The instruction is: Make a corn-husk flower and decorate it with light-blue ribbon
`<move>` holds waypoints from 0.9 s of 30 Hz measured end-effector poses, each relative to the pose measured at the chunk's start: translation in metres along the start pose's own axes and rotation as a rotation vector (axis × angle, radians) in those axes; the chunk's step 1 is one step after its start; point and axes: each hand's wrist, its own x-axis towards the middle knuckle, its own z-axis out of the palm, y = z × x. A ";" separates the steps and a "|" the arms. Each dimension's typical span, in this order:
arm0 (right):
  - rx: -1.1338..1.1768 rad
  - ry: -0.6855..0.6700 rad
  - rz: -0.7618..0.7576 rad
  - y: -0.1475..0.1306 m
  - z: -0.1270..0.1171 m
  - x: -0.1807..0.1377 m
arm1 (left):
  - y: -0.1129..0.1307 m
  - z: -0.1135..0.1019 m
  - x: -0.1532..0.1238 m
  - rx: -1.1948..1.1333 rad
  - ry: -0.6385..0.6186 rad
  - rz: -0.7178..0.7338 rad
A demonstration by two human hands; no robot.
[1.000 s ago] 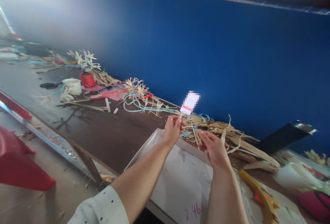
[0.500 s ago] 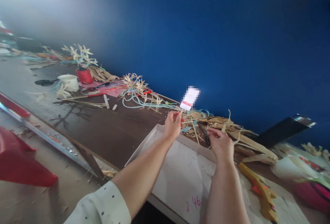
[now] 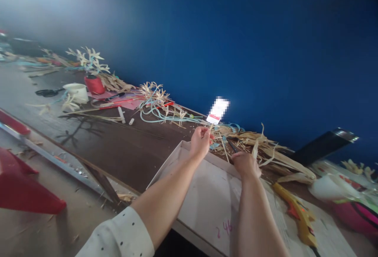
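My left hand [image 3: 201, 143] is closed in a pinch over the far edge of the white shallow box, with a thin pale husk strip [image 3: 211, 127] at its fingertips. The strip is small and partly covered by the fingers. My right hand [image 3: 245, 165] is closed around the handles of dark scissors [image 3: 232, 145]; only the blades stick out, pointing away toward the husk scraps [image 3: 217, 134]. Both forearms reach across the white box [image 3: 203, 198], which has pink handwriting on its bottom. Dried corn husks [image 3: 271, 148] lie just beyond my right hand.
To the right are a yellow glue gun [image 3: 297, 209], a black cylinder [image 3: 325, 146] and a white cup [image 3: 330, 186]. At left stand a white cup [image 3: 77, 93], a red thread spool [image 3: 94, 85] and black-handled scissors [image 3: 49, 92]. A blue wall [image 3: 236, 44] rises behind the table.
My right hand has moved left and slightly down onto the scissors, which lay beside its fingers before, and has closed on their handles. The left hand keeps its pinch nearly in place.
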 end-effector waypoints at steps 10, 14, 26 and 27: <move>0.776 0.117 -0.222 -0.009 -0.005 -0.018 | 0.000 0.003 -0.001 -0.072 -0.015 -0.025; 1.340 -0.198 -0.267 -0.024 -0.001 -0.031 | 0.003 0.003 -0.003 -0.136 -0.069 -0.073; 1.590 -0.251 -0.302 -0.028 -0.006 -0.038 | 0.002 0.002 -0.010 -0.279 -0.254 -0.142; 1.599 -0.233 -0.289 -0.029 -0.006 -0.038 | 0.002 0.002 -0.010 -0.294 -0.268 -0.148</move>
